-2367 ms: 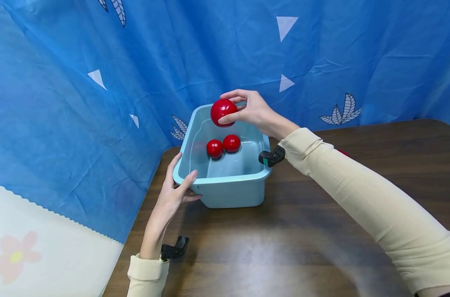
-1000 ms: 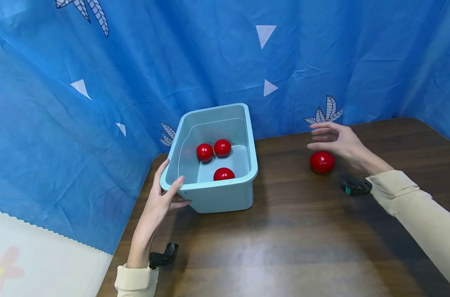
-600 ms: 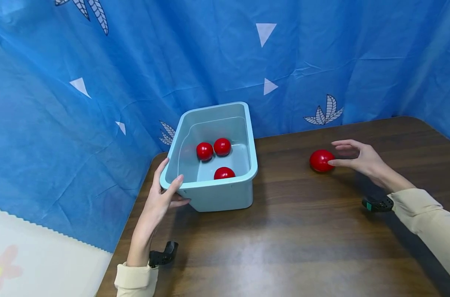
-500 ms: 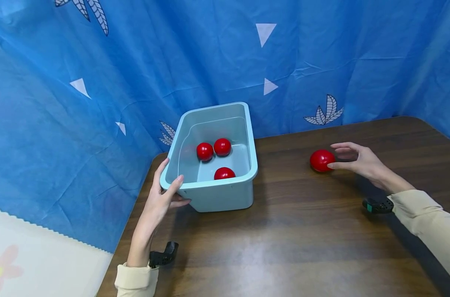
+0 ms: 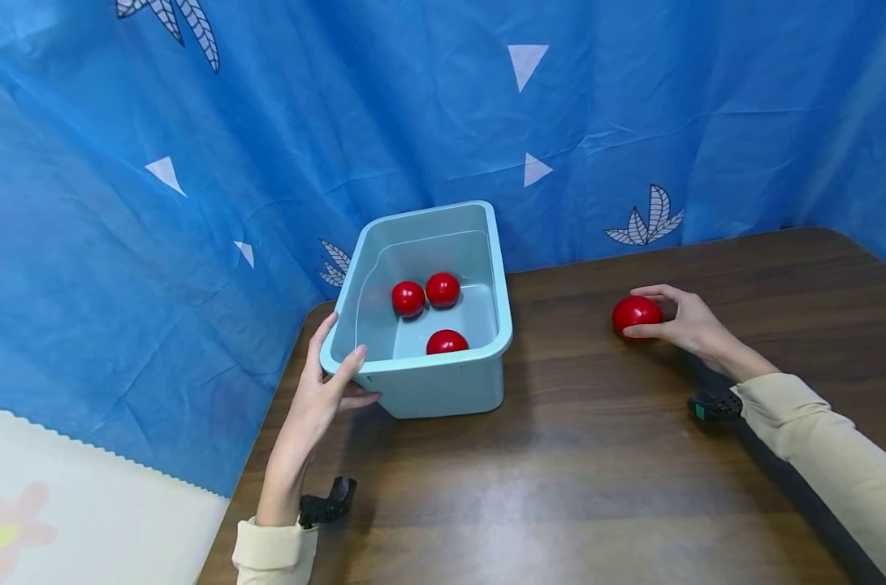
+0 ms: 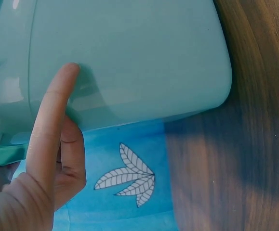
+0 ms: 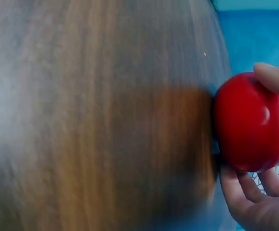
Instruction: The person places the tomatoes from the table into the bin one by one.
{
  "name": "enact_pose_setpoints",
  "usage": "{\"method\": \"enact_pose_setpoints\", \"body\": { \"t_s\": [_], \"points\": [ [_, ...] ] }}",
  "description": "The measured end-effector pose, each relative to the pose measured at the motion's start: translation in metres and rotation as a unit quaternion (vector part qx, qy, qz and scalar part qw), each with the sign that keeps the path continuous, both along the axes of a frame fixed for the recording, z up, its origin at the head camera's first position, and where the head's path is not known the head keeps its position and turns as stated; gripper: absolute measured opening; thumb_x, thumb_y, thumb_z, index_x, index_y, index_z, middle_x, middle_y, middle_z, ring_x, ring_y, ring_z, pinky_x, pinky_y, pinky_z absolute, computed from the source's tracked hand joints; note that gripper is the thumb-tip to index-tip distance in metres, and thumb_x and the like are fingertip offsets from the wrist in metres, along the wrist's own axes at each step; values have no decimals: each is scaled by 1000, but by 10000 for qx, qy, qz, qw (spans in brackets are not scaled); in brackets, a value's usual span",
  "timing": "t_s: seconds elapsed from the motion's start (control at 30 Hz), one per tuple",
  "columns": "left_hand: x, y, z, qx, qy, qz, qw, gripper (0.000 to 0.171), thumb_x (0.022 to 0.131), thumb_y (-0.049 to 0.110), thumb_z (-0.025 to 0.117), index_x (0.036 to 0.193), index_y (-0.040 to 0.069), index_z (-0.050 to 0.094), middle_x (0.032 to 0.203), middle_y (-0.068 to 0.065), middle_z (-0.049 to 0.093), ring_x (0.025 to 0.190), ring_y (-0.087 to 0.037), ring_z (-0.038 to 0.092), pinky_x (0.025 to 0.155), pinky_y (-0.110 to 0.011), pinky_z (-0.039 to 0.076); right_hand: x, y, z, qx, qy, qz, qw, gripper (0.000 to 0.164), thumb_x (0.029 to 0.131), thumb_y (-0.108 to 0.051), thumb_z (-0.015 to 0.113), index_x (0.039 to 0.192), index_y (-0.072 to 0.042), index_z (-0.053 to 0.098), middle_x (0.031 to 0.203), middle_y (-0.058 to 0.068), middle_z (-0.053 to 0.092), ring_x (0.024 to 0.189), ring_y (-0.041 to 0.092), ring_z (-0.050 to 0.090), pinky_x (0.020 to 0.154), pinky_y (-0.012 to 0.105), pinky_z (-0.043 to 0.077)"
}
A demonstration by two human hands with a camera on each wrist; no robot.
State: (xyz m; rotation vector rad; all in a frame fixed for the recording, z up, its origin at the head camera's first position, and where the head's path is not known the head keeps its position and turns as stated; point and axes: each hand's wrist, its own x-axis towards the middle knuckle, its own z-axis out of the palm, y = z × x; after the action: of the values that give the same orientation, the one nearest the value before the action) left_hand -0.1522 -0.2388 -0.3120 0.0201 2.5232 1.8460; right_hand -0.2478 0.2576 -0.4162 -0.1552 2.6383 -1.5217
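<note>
On the table's right part, my right hand grips a glossy red ball, thumb on the near side and fingers round the far side. In the right wrist view, the ball sits between thumb and fingers, close over the tabletop. My left hand holds the near left corner of a light blue plastic bin, thumb at the rim. One extended finger lies along the bin's outer wall in the left wrist view. Inside the bin are three more red balls, two at the back and one at the front.
The dark wooden table carries the bin at its left back. A blue curtain with white leaf and triangle prints hangs behind and to the left. A pale cloth with a flower print lies at the lower left.
My right hand released a ball into the bin, moved right past the ball on the table, then came in from its right and closed round it. The left hand stays at the bin's corner.
</note>
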Motion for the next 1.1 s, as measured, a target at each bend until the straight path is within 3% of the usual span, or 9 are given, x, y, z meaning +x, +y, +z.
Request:
{"method": "enact_pose_setpoints", "body": {
  "t_s": [0.13, 0.33, 0.63, 0.83, 0.9, 1.1],
  "points": [
    [-1, 0, 0, -39, 47, -16, 10000, 74, 109, 26, 56, 167, 31, 10, 161, -16, 23, 102, -45, 67, 79, -49, 65, -1, -1, -1, -25, -11, -126, 9999, 75, 94, -21, 80, 154, 2, 41, 151, 35, 38, 132, 54, 36, 83, 31, 51],
    [0, 0, 1, -54, 56, -25, 10000, 73, 110, 24, 54, 167, 31, 10, 161, -16, 24, 102, -43, 68, 78, -47, 65, -1, -2, -2, -115, -34, -232, 9997, 76, 94, -25, 80, 154, 2, 42, 152, 35, 38, 133, 54, 34, 93, 51, 52],
    [-1, -1, -1, -45, 90, -25, 9999, 73, 110, 26, 55, 167, 31, 11, 161, -16, 24, 103, -43, 67, 79, -50, 64, 3, -8, 3, -362, -53, -288, 9989, 74, 96, -23, 78, 156, 2, 41, 154, 34, 37, 131, 52, 37, 88, 40, 50],
    [0, -3, -1, -37, 116, 24, 9999, 74, 110, 26, 56, 168, 31, 10, 160, -17, 24, 99, -41, 66, 79, -49, 65, 4, -23, 20, -643, 36, -244, 9976, 77, 95, -22, 80, 158, -3, 40, 157, 31, 37, 135, 52, 37, 97, 55, 52],
    [0, -2, -1, -18, 78, 36, 10000, 74, 109, 26, 56, 167, 31, 11, 160, -16, 23, 102, -44, 65, 82, -53, 63, 6, -29, 28, -793, 67, -288, 9964, 77, 94, -22, 80, 158, -5, 40, 158, 28, 37, 136, 49, 38, 98, 50, 54],
    [-1, 1, -2, 39, -3, 26, 10000, 75, 109, 27, 56, 167, 33, 10, 162, -16, 19, 117, -55, 59, 87, -61, 58, 15, -55, 67, -1436, 365, -302, 9885, 74, 95, -22, 80, 158, -13, 43, 158, 15, 40, 132, 30, 44, 82, 17, 57]
  ]
}}
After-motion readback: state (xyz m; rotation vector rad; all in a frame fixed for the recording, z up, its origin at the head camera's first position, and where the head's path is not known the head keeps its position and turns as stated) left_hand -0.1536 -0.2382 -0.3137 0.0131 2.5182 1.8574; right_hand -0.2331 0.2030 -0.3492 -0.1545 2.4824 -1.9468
